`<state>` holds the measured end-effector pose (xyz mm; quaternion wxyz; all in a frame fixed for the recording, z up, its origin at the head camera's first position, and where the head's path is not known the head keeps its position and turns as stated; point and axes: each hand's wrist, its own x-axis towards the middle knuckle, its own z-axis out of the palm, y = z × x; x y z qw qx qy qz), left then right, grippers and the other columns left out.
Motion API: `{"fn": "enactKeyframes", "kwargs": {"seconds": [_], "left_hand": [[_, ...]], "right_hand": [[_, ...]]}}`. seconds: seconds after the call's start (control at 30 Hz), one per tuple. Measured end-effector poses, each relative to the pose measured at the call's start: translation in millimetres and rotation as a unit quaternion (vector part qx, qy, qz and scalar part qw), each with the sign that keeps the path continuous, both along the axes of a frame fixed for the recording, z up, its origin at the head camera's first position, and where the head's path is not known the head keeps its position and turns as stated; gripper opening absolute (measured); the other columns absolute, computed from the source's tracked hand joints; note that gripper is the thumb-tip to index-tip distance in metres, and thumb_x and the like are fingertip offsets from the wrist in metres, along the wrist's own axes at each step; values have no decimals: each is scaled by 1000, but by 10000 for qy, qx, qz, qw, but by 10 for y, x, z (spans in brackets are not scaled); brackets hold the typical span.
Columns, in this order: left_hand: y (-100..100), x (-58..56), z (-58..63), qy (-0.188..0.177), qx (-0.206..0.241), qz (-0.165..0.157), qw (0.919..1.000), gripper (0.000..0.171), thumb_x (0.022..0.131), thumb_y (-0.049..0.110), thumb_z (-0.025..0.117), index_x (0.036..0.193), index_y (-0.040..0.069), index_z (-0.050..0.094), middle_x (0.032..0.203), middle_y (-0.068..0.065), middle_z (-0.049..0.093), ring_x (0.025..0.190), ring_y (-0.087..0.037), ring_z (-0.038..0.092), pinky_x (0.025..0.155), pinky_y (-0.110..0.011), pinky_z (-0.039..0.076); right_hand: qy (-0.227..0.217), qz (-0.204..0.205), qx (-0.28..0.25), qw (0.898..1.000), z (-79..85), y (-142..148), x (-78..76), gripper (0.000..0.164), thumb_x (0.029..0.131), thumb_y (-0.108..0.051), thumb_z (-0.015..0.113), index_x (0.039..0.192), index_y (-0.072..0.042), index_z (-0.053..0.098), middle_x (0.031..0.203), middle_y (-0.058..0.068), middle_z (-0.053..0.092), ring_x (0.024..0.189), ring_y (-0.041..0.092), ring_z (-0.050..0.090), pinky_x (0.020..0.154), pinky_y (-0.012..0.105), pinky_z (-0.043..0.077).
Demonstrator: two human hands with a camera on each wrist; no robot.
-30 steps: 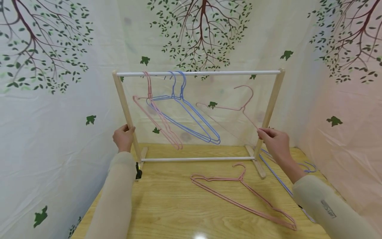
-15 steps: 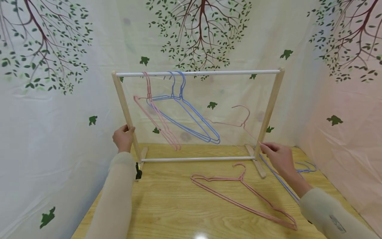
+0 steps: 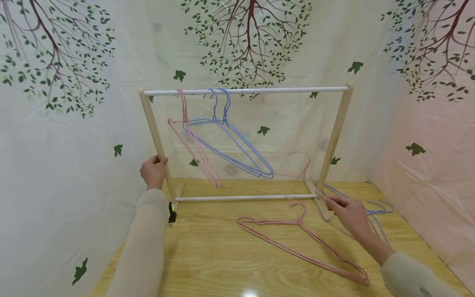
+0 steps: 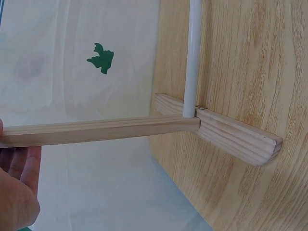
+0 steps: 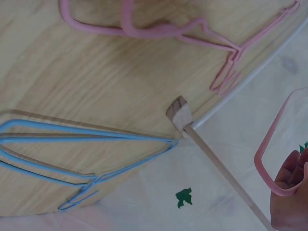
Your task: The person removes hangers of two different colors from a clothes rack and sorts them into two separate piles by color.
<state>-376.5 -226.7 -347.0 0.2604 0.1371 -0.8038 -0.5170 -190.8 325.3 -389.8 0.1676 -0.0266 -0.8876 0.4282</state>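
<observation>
My left hand [image 3: 153, 172] grips the left post [image 3: 153, 126] of a wooden rack, about halfway up; the left wrist view shows the fingers [image 4: 32, 166] against the post. At the right post's lower part, my right hand [image 3: 348, 212] pinches a thin pink clothes hanger [image 3: 308, 163] by one end of its shoulder. The hanger's hook points up, well below the top rod [image 3: 282, 89], and its far part overlaps the hanging blue hangers in the head view. In the right wrist view, the held hanger's bent corner [image 5: 258, 156] loops by my right hand [image 5: 291, 199].
Two pink hangers [image 3: 185, 111] and two blue hangers [image 3: 225, 111] hang left of the rod's middle. Pink hangers [image 3: 299, 222] lie stacked on the table before the rack. Blue hangers [image 3: 379, 212] lie at the right edge. A lower white rod [image 3: 241, 198] joins the posts.
My right hand has moved down and slightly right along the right post, lowering the pink hanger from near the top rod. My left hand keeps its place.
</observation>
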Motion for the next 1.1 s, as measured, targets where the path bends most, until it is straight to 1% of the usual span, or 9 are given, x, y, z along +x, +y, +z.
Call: {"fn": "enactKeyframes", "kwargs": {"seconds": [0.17,0.3,0.53,0.67,0.73,0.83,0.9,0.97,1.1], "left_hand": [[4,-1,-5,22,5,13,10000,33,97,20,66,124,2,69,120,-18,68,107,-35,63,97,-45,47],[5,3,-3,10,12,10,10000,33,97,19,66,124,2,69,120,-18,68,107,-35,63,97,-44,47],[-2,-5,-2,-7,85,-17,10000,34,97,19,66,126,2,68,121,-18,68,108,-36,63,97,-44,47],[-8,-15,-14,-17,86,-32,10000,35,97,21,65,126,3,68,121,-17,68,107,-35,63,96,-44,48],[-8,-16,-14,-13,91,-27,10000,35,97,21,65,126,3,68,121,-17,68,107,-35,64,95,-44,49],[-1,-10,-12,15,93,-35,9999,34,97,21,65,126,2,68,121,-18,68,106,-35,64,94,-44,50],[3,-9,-10,27,108,-25,9999,34,97,20,65,126,2,68,121,-18,68,106,-35,64,94,-44,50],[5,-11,-15,27,118,-28,9999,34,97,20,65,126,2,68,121,-18,68,106,-35,64,94,-44,50],[5,-25,-25,19,176,-20,9998,34,97,20,65,126,2,68,121,-18,68,108,-34,63,95,-44,49]], "right_hand": [[57,66,18,10000,-131,-13,74,35,97,-34,66,107,-2,75,84,3,73,72,9,63,61,26,51],[-116,213,-73,9997,-231,-16,150,37,97,-34,65,109,0,74,84,3,71,74,9,63,64,25,53],[-623,359,-354,9968,-375,-42,295,33,97,-29,66,111,0,73,85,4,70,80,16,66,72,31,56],[-996,425,-474,9930,-428,-60,377,40,96,-33,66,115,2,71,91,7,70,86,21,66,75,32,56],[-1139,434,-419,9917,-444,-76,415,43,96,-37,66,116,1,71,94,9,70,88,22,66,75,32,56],[-1315,434,-495,9891,-463,-107,461,43,95,-37,67,117,0,71,96,10,70,89,24,65,69,33,56],[-1356,424,-556,9883,-475,-130,483,40,95,-35,68,115,0,72,93,10,70,86,25,66,64,32,55],[-1387,433,-772,9864,-492,-146,495,38,94,-32,69,113,1,72,91,11,71,83,25,66,60,30,54],[-1438,449,-1111,9823,-532,-148,486,36,93,-27,71,111,4,72,85,13,70,69,19,62,51,24,47]]}}
